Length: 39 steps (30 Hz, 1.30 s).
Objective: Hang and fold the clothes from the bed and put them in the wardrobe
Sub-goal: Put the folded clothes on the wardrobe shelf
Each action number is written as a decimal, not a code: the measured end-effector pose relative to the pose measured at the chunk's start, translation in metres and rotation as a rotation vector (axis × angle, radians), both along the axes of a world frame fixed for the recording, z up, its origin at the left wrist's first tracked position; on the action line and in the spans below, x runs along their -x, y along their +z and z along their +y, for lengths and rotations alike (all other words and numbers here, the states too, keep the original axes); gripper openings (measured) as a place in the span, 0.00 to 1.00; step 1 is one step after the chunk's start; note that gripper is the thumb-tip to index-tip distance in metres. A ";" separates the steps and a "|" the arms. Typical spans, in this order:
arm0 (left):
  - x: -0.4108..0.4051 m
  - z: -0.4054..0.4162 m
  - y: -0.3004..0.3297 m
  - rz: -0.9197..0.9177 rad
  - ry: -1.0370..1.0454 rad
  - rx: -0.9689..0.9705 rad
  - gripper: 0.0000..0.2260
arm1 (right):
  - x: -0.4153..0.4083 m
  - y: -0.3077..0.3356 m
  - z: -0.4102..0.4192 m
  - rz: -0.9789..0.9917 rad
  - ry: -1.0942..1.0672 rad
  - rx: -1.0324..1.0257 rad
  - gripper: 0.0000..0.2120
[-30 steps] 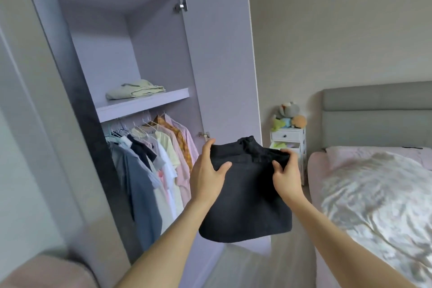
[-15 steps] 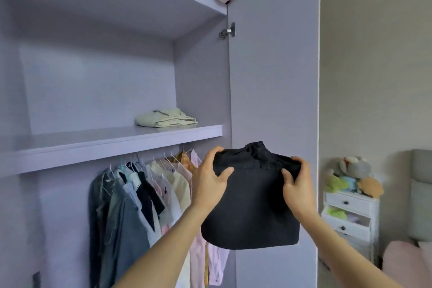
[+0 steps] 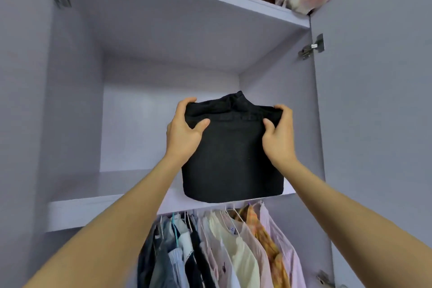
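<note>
A folded black garment (image 3: 233, 159) is gripped at its top corners, at ten o'clock by the left hand (image 3: 184, 131) and at two o'clock by the right hand (image 3: 278, 133). It is held level before the wardrobe shelf (image 3: 112, 206), both hands equally near.

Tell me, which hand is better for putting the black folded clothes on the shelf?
Neither alone, I think. The left hand and right hand each grip a top corner of the black folded garment, level with each other. It hangs in front of the shelf, so both together look best.
</note>
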<state>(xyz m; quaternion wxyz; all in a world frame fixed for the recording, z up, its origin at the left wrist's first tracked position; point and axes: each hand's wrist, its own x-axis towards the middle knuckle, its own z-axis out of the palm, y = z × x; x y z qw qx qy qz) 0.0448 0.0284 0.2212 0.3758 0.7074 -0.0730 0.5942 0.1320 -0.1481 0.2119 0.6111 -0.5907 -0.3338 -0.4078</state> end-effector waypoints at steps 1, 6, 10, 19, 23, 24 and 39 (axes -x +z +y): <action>-0.005 0.014 0.004 -0.004 0.002 0.021 0.20 | -0.008 0.007 0.013 -0.013 -0.001 0.019 0.16; -0.068 0.137 0.024 0.087 -0.068 0.156 0.20 | -0.088 0.042 0.131 -0.008 0.041 0.177 0.19; -0.122 0.226 0.026 0.254 -0.075 0.286 0.19 | -0.153 0.046 0.218 0.118 0.093 0.359 0.21; -0.212 0.329 0.005 0.840 0.425 -0.056 0.33 | -0.252 0.032 0.322 0.281 0.156 0.665 0.26; -0.221 0.324 -0.018 1.140 0.546 -0.403 0.27 | -0.252 0.007 0.316 0.157 0.175 0.984 0.23; -0.220 0.317 -0.024 1.157 0.522 -0.437 0.25 | -0.247 -0.003 0.313 0.119 0.183 1.064 0.22; -0.200 0.279 -0.058 1.321 0.730 -0.720 0.25 | -0.240 -0.057 0.305 -0.050 -0.190 1.630 0.24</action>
